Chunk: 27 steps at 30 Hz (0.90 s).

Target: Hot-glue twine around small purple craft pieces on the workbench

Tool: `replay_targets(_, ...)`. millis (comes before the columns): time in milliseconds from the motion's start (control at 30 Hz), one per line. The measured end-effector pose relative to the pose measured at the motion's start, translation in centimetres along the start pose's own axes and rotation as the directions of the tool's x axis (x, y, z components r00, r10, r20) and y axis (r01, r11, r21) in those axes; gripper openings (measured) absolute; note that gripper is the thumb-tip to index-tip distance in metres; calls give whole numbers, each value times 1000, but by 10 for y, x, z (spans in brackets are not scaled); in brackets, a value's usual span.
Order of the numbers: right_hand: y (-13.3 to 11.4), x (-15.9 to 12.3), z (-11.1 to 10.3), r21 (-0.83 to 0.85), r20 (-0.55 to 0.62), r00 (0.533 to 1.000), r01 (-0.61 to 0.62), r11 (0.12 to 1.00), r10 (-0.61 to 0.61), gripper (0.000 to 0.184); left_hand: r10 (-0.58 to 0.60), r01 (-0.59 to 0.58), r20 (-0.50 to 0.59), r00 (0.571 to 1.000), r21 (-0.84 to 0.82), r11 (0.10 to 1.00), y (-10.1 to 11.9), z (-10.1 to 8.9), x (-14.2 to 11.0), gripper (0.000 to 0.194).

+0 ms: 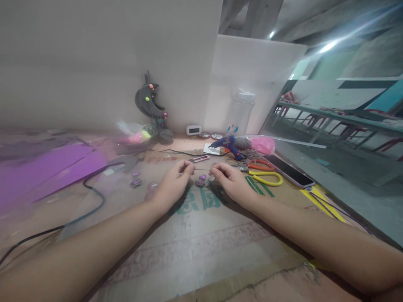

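Observation:
My left hand [176, 180] and my right hand [231, 180] face each other over the cardboard, fingertips pinched. Between them runs a thin strand [202, 169], its ends hidden in my fingers; whether it is wire or thread I cannot tell. Just below it, a small purple and grey piece [200, 180] lies on the cardboard [189, 251]. A similar small piece [136, 182] rests to the left of my left hand. Right behind my fingertips is a pink-handled craft knife [200, 159]. Pliers with red and yellow handles [266, 177] lie beside my right hand.
A blue glue gun [229, 147], grey yarn [243, 143], a phone [291, 171] and a clear bottle [242, 113] stand or lie at the right. Purple sheet [63, 163] and a black cable [100, 201] are left. A dark crescent ornament [147, 100] is against the wall.

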State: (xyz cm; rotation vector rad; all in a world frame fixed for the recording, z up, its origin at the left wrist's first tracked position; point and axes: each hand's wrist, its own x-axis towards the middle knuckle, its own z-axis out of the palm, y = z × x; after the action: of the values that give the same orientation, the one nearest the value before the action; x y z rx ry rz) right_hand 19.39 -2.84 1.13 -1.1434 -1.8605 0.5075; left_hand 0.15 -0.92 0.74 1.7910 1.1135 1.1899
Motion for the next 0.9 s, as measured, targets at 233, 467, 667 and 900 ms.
replay_targets(233, 8, 5, 0, 369, -26, 973, -203, 907, 229, 31, -96, 69, -282, 954, -104, 992, -19, -7, 12, 26)
replay_targets(467, 5, 7, 1, 452, 51, 969, -239, 859, 242, 37, 106, -107, 15, 994, 153, 983, 11, -3, -7, 28)
replay_targets(667, 5, 3, 4, 504, 206, 967, -235, 831, 149, 34, 187, -213, 148, 971, 188, 959, 15, 0, -13, 17)
replay_targets(900, 3, -1, 6, 465, 253, 964, -193, 864, 79, 27, 165, -191, 161, 973, 162, 968, 11, 1, -9, 19)
